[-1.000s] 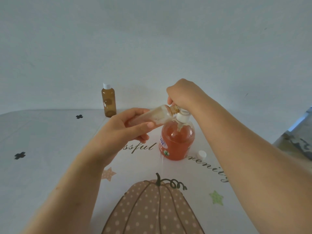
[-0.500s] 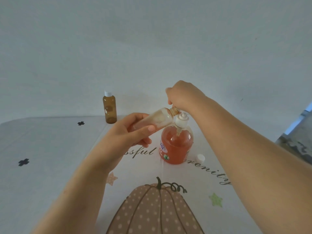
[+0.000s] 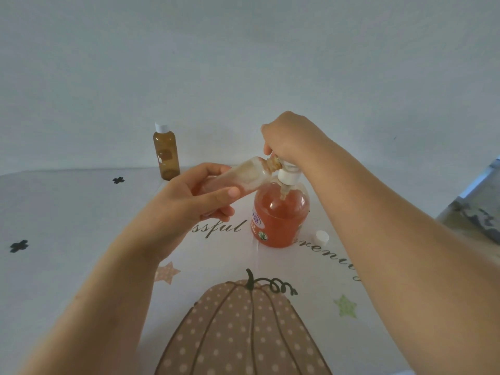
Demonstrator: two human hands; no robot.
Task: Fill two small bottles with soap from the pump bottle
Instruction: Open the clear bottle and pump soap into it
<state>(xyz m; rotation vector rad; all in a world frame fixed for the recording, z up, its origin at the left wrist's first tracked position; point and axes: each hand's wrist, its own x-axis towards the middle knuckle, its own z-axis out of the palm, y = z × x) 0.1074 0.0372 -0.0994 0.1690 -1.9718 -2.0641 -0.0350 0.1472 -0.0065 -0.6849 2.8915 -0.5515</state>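
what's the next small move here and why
Probably push the pump head down with the right hand, which grips it atop the pump bottle. The left hand holds the small clear bottle tilted, mouth at the nozzle, and it looks far from full.

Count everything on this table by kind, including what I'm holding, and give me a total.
Small bottles: 2, the held bottle and the capped amber bottle
Pump bottle: 1
Loose white cap: 1
Total: 4
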